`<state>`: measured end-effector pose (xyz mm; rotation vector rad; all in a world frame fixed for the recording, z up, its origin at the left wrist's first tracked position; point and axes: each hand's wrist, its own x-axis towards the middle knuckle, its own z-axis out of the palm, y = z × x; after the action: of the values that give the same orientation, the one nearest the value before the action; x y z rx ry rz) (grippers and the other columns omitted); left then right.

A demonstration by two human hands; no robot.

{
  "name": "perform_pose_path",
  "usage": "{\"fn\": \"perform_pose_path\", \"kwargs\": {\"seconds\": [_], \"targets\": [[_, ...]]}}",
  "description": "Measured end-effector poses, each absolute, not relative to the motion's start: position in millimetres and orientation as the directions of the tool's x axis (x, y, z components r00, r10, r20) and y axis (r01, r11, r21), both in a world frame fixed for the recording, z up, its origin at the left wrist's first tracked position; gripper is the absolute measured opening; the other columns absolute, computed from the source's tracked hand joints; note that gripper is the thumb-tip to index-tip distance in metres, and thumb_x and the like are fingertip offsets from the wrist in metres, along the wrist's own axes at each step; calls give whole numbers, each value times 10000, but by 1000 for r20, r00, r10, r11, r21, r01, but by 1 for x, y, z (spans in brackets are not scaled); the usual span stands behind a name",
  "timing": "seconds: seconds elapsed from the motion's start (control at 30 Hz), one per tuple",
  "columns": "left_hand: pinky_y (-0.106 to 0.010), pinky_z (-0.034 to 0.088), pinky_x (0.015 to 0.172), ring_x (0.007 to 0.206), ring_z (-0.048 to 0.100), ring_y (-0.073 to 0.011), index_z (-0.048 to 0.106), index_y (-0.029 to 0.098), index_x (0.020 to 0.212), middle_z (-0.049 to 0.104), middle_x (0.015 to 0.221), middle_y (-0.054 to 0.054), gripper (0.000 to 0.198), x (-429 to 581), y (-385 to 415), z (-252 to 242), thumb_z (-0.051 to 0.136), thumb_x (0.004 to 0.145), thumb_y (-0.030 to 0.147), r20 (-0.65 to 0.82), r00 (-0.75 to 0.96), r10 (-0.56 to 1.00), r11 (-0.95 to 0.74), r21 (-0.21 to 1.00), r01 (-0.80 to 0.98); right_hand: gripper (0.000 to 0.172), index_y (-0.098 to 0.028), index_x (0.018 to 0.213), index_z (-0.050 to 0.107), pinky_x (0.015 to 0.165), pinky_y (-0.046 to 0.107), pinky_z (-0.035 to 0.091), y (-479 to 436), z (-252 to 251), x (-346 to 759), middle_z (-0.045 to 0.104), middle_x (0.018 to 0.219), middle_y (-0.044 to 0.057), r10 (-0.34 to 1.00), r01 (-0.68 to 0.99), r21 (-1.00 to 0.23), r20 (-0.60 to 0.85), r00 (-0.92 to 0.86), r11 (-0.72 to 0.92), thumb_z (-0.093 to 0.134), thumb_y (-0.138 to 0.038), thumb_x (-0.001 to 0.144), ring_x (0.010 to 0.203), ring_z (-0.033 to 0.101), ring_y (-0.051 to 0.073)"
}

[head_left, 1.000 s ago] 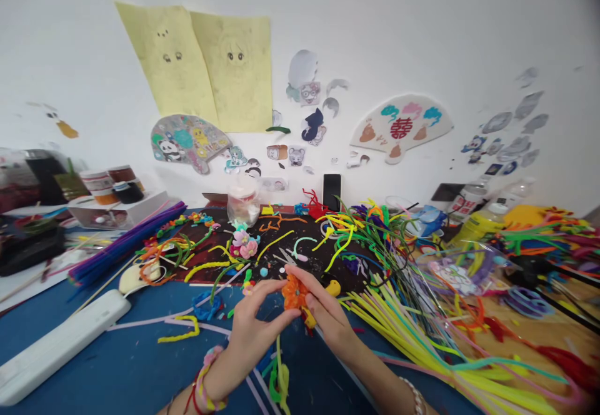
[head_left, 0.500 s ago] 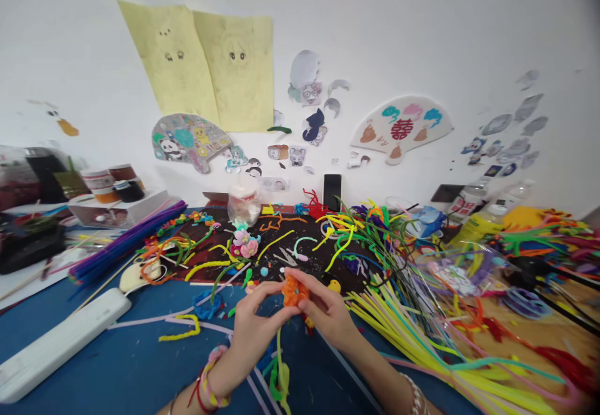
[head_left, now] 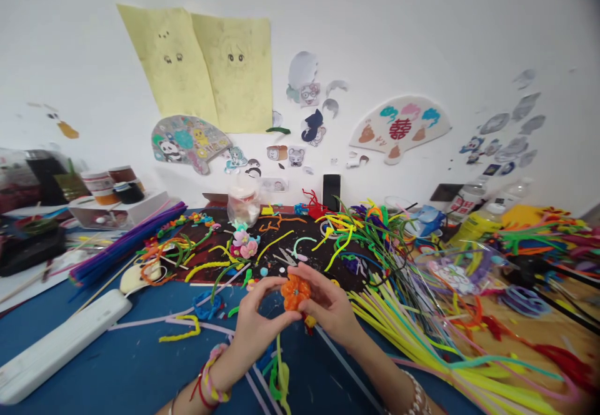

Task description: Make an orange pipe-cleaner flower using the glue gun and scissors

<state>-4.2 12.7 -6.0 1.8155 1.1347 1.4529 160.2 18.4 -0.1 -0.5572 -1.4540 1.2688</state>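
One orange flower (head_left: 295,292) of fuzzy pipe cleaner, round and knobbly, is held above the blue table (head_left: 117,365), pinched from both sides by the fingertips of the left hand (head_left: 255,318) and right hand (head_left: 328,305). Just beyond lies a black mat (head_left: 206,254) with one pair of scissors (head_left: 284,257), seemingly metal, and one pink flower (head_left: 244,244). Straight yellow pipe cleaners (head_left: 398,334) fan out rightward; purple ones (head_left: 124,246) lie bundled leftward.

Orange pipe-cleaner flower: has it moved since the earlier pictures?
Yes, though only by turning: the orange pipe-cleaner flower sits about where it was, below and left of the upright black phone, but its round face now points more toward the camera.
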Motion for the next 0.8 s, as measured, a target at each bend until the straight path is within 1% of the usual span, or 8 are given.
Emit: {"fn": "perform_pose_path", "kwargs": {"seconds": [0.07,0.1,0.23,0.33,0.43,0.53,0.67,0.8], "targets": [[-351,505,806,915,624,-234,580,192,1036,667,982,-72,545,-2,15,-5,795,546,294,464,96,880,-472,837,279,601,-310,1295,413,972,413,425,19,-1,160,525,1286,67,856,-326,-888,422,-299,325,676,-283,754,1160,510,213],[-341,504,794,899,625,-229,588,192,1025,670,973,-66,507,-1,16,-5,782,566,287,455,119,883,-469,835,287,624,-316,1302,396,979,415,418,19,-2,159,521,1289,67,850,-334,-883,432,-302,330,682,-279,749,1164,505,209],[-289,492,691,729,618,-184,658,164,818,691,804,-41,121,-1,22,-6,622,735,246,445,216,869,-493,806,326,715,-308,1308,380,1033,427,350,17,-3,159,467,1334,81,812,-310,-871,475,-339,381,735,-309,687,1231,433,222],[-271,479,640,643,599,-169,674,145,732,692,704,-32,171,-3,23,-5,573,775,276,441,225,869,-493,808,323,771,-285,1332,344,1053,438,305,16,1,161,453,1342,101,797,-257,-862,503,-334,436,742,-334,674,1249,405,233],[-259,478,615,628,600,-163,690,151,729,693,687,-32,262,-5,21,-3,535,810,345,393,335,856,-482,841,244,786,-283,1358,290,1031,438,328,14,5,164,504,1291,102,792,-217,-877,480,-378,428,724,-305,704,1185,475,220],[-249,475,601,641,598,-162,681,153,737,684,697,-41,323,-4,17,-3,491,834,394,372,393,841,-474,857,203,758,-277,1350,310,1004,418,365,13,6,163,521,1266,95,794,-235,-886,462,-395,399,717,-300,710,1143,512,212],[-240,449,595,604,561,-146,642,161,703,657,670,-31,260,-3,14,-7,488,836,322,439,312,843,-528,786,322,639,-258,1292,419,991,404,389,11,5,158,530,1257,96,830,-277,-882,459,-316,382,698,-336,723,1155,502,225],[-256,443,586,587,556,-157,611,186,674,641,649,-31,218,-6,14,-10,480,832,258,516,305,800,-600,695,397,510,-262,1204,532,998,397,385,8,7,156,532,1244,83,846,-182,-899,438,-304,399,697,-319,725,1161,492,236]]}}
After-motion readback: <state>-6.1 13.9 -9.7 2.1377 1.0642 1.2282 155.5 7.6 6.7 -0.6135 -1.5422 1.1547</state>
